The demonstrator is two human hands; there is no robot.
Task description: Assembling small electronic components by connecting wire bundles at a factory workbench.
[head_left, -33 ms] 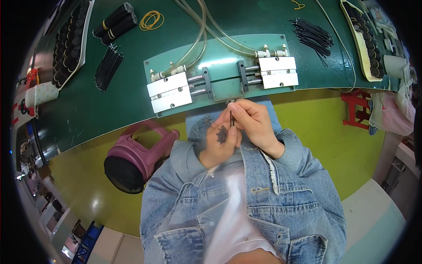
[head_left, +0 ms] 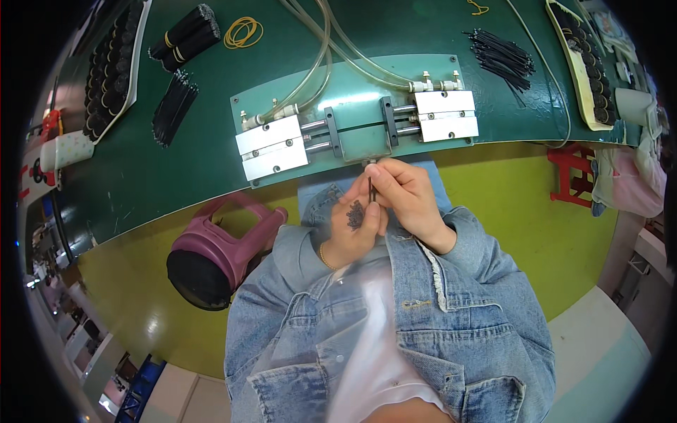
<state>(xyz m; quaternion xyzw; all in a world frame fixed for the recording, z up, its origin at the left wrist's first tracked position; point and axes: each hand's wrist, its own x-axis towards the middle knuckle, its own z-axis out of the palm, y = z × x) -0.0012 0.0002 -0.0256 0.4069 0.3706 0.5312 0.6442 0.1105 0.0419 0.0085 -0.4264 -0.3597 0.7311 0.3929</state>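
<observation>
Just in front of the table edge, both hands meet at a short, thin dark cable-like piece (head_left: 371,192) held upright. My left hand (head_left: 350,236) is closed, its thumb and fingers on the lower part of that piece. In its palm lies a cluster of tiny dark parts (head_left: 355,216), too small to name. My right hand (head_left: 412,201) pinches the upper end of the thin piece between thumb and forefinger. Right beyond the fingertips is a table-mounted fixture (head_left: 367,143) with two silver pneumatic cylinder blocks, left (head_left: 271,152) and right (head_left: 447,116), their black jaws facing each other.
Black cable bundles lie left (head_left: 174,107) and right (head_left: 502,60) on the green table (head_left: 169,173). Clear air tubes (head_left: 326,42) run to the fixture. Yellow rubber bands (head_left: 243,32) lie far left. Trays (head_left: 132,84) of dark bundles flank both sides. A purple stool (head_left: 222,243) and red stool (head_left: 570,173) stand below.
</observation>
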